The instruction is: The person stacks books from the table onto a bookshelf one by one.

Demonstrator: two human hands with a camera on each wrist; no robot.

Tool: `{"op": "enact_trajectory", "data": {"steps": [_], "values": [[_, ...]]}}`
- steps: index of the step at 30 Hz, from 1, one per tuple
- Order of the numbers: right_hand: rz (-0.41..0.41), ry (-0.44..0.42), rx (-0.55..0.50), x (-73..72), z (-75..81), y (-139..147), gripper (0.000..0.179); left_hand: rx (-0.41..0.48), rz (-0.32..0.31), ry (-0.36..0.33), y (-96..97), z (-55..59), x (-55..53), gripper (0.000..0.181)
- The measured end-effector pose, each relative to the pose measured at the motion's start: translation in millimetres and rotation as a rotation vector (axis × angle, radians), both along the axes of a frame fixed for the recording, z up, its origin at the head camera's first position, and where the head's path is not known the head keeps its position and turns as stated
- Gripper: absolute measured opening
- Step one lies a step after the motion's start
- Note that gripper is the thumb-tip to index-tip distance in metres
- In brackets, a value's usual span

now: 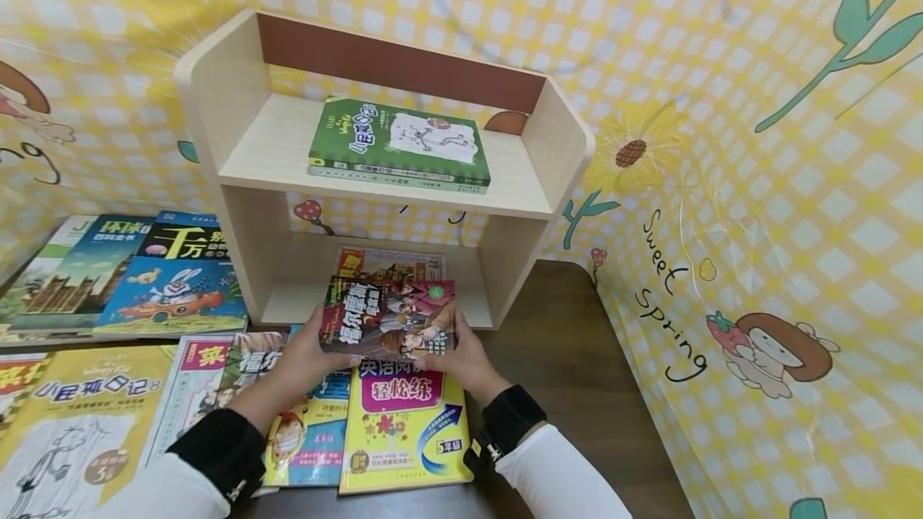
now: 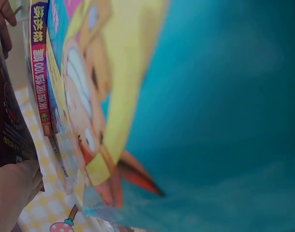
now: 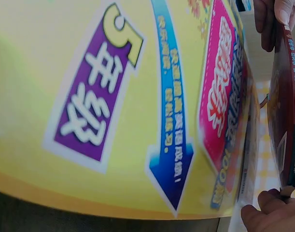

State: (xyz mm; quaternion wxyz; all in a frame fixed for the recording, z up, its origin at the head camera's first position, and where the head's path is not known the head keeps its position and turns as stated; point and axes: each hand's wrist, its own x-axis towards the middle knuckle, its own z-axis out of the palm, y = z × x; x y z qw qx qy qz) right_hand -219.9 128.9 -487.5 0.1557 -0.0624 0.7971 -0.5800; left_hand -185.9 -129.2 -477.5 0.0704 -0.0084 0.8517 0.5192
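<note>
Between both hands a dark red book (image 1: 392, 315) with cartoon figures on its cover is held by its two short ends. My left hand (image 1: 301, 355) grips its left end and my right hand (image 1: 469, 355) its right end, thumbs along the near edge. In the right wrist view the spine of the dark book (image 3: 285, 106) shows between the two hands. The book is at the front of the shelf's lower compartment, overlapping another colourful book (image 1: 404, 260) that lies there. Below the hands lies a yellow exercise book (image 1: 407, 439).
A two-tier wooden shelf (image 1: 389, 197) stands against a yellow checked cloth (image 1: 721, 183). Green books (image 1: 404, 142) lie stacked on its upper tier. Several books, among them a blue one (image 1: 173, 287) and a tan one (image 1: 86, 423), cover the dark table (image 1: 598, 391) to the left.
</note>
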Motion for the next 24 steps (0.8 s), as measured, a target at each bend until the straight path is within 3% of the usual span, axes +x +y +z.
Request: {"op": "enact_trajectory", "data": {"steps": [12, 18, 24], "values": [[-0.012, -0.058, 0.078, -8.4, -13.5, -8.0, 0.110, -0.089, -0.026, -0.052, -3.0, -11.1, -9.2, 0.103], [0.033, -0.007, 0.171, -8.7, -13.0, -12.0, 0.108, -0.176, -0.012, -0.116, -1.1, -7.1, -12.1, 0.106], [0.009, 0.055, 0.375, -9.1, -13.8, -17.7, 0.107, -0.273, -0.049, -0.034, 3.4, -6.1, -14.7, 0.095]]}}
